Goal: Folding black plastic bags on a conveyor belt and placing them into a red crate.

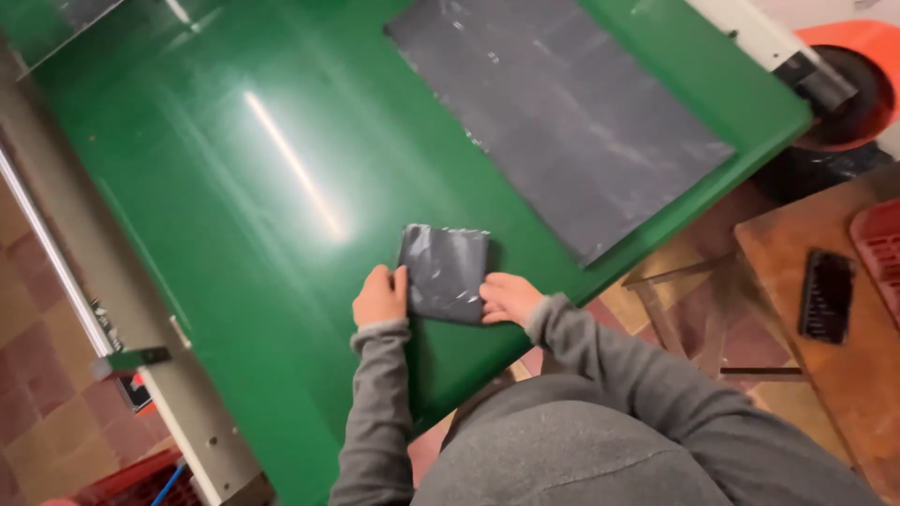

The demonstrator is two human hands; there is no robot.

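A small folded dark grey plastic sheet lies on the glossy green table, near its front edge. My left hand grips the sheet's left edge, fingers curled over it. My right hand holds the sheet's lower right corner. Both arms wear grey sleeves. The folded piece looks roughly square and shiny, with creases.
A large flat dark grey sheet lies on the table's far right part. A wooden bench with a black brush and a red crate stands at right. An orange roll sits beyond. A metal rail runs along the left.
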